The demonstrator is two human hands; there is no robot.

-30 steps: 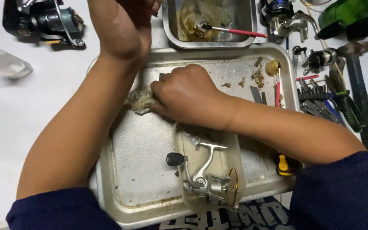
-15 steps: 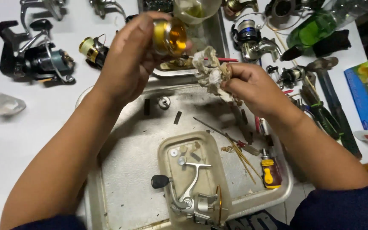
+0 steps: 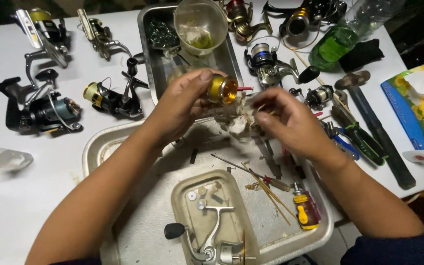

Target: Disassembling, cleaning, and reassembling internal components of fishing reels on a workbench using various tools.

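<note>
My left hand (image 3: 182,105) holds a small gold spool (image 3: 222,89) above the far edge of a large metal tray (image 3: 138,221). My right hand (image 3: 290,120) pinches a crumpled dirty white tissue (image 3: 236,118) just below and right of the spool, close to it. Under my arms a smaller metal tray (image 3: 185,198) inside the large one carries a silver reel body with a black knob (image 3: 207,240) and a few small washers (image 3: 197,198).
Several fishing reels (image 3: 50,110) lie on the white table at left and along the back. A deep metal pan (image 3: 148,49) holds a plastic cup (image 3: 201,24). A green bottle (image 3: 342,41), hammer (image 3: 374,122), pliers (image 3: 357,135), tissue box (image 3: 418,105) and small screwdriver (image 3: 306,211) sit at right.
Both hands rose from the tray; a second ago the right pressed the tissue down there. Now the left holds the gold spool up with the tissue beside it. The view shifted toward the table's back.
</note>
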